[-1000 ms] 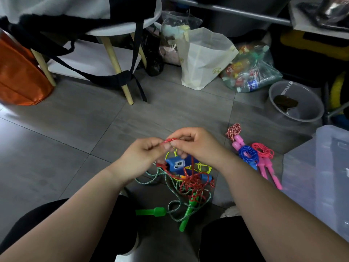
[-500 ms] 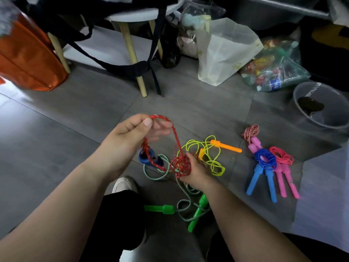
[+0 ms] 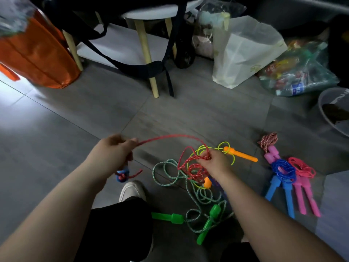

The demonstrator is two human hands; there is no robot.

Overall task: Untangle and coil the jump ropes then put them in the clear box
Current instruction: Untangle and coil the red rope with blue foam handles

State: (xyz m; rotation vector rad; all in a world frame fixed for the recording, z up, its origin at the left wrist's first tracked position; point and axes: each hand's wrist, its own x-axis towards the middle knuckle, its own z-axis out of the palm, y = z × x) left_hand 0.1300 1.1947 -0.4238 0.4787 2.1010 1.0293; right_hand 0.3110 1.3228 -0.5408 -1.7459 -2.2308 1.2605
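Left grip [image 3: 113, 154] is closed, fingers curled round a single strand of the red rope [image 3: 170, 138]. That strand arcs through the air across to the right grip [image 3: 213, 163], which is closed as well, pinching a bunched snarl of the same red rope at its fingertips. Just beneath the left grip sits a blue handle [image 3: 122, 174] with red rope wound on it and a short red tail poking out toward the right grip. Below the right grip the red snarl droops to the floor [image 3: 188, 114], mixed in with the green rope [image 3: 164, 167]. The green rope's loops spread between the two grips and trail back toward the person, to two green handles [image 3: 168, 217] lying well under the right forearm. Yellow rope [image 3: 205, 150] loops around the right grip's knuckles. One orange handle [image 3: 241, 155] lies just beyond that grip on its outer side, and a second orange handle [image 3: 207, 183] is tucked under the wrist. Farther out from the right grip, well apart from the tangle, three coiled ropes lie side by side: a red-and-white rope [image 3: 268, 140] with pink handles, a blue rope [image 3: 283, 169] and a pink rope [image 3: 302, 167]. Past those, the pale surface at the frame's edge may be the clear box [image 3: 332, 195]; only a sliver shows.
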